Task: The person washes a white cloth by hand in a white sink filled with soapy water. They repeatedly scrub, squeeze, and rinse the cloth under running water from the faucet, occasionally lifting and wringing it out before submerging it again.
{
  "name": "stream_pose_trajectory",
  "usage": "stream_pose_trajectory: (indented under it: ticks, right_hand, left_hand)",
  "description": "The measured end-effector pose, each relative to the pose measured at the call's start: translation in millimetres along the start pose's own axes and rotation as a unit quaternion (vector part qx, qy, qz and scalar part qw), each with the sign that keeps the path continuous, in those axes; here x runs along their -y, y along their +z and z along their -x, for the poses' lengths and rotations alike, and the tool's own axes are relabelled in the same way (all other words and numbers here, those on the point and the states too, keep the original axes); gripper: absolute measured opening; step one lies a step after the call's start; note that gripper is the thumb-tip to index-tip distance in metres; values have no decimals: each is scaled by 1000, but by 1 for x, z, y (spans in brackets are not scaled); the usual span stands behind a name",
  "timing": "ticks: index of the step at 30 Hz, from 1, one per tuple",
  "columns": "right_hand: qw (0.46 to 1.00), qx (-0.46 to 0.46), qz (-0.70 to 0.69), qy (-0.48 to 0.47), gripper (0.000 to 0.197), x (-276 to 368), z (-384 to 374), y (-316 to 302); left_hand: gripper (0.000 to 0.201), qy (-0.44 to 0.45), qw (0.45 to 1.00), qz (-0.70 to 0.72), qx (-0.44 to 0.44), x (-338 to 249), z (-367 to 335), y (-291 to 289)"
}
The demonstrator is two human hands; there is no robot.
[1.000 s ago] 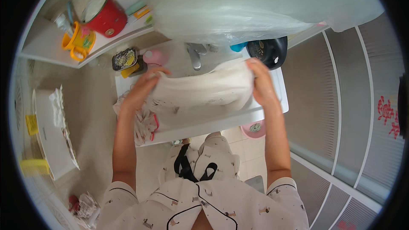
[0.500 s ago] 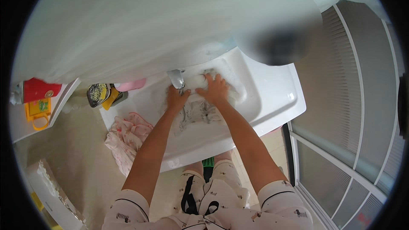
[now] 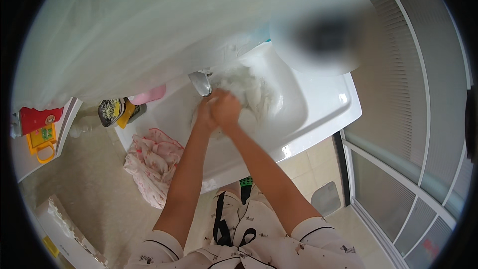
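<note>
Under the chrome tap (image 3: pixel 201 83), my left hand (image 3: pixel 204 111) and my right hand (image 3: pixel 227 106) are pressed together over the washbasin (image 3: pixel 294 104). Both are closed, the right wrapped over the fingers of the left. A small bit of white shows between them, but what they hold is mostly hidden. Just right of the hands, a wet white cloth (image 3: pixel 257 94) lies bunched in cloudy water in the bowl. Over the basin's left front edge hangs a pale pink patterned cloth (image 3: pixel 155 164).
A pink container (image 3: pixel 151 94) and a brush with dark bristles (image 3: pixel 110 111) lie at the basin's left end. Farther left, a shelf holds a red container (image 3: pixel 41 120) and a yellow cup (image 3: pixel 44 144). Sliding glass doors (image 3: pixel 393 119) stand to the right.
My hands were spread apart on the wet cloth in the bowl; now they are together and closed below the tap. The cloth's dark-marked part no longer shows. The view has shifted slightly.
</note>
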State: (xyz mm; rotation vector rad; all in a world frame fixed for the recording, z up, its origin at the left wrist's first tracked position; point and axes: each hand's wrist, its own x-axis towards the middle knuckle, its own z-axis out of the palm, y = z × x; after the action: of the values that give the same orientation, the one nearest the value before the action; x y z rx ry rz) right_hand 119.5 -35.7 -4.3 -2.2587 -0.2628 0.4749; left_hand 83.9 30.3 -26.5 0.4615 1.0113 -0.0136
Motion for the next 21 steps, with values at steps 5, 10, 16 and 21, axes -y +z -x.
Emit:
stream_pose_trajectory:
  ticks: [5, 10, 16, 21]
  right_hand:
    - [997, -61, -8, -47, 25, 12, 23, 22]
    - [996, -1, 13, -86, 29, -22, 7, 22]
    - [991, -76, -37, 100, 35, -72, -76, -28]
    - [971, 133, 162, -110, 41, -76, -66, -19]
  left_hand:
    - [26, -22, 1000, 3, -6, -17, 0, -19]
    - [36, -49, 997, -35, -43, -4, 14, -15]
    - [59, 87, 961, -262, -24, -8, -8, 0]
    - [62, 181, 757, -620, -98, -12, -65, -49]
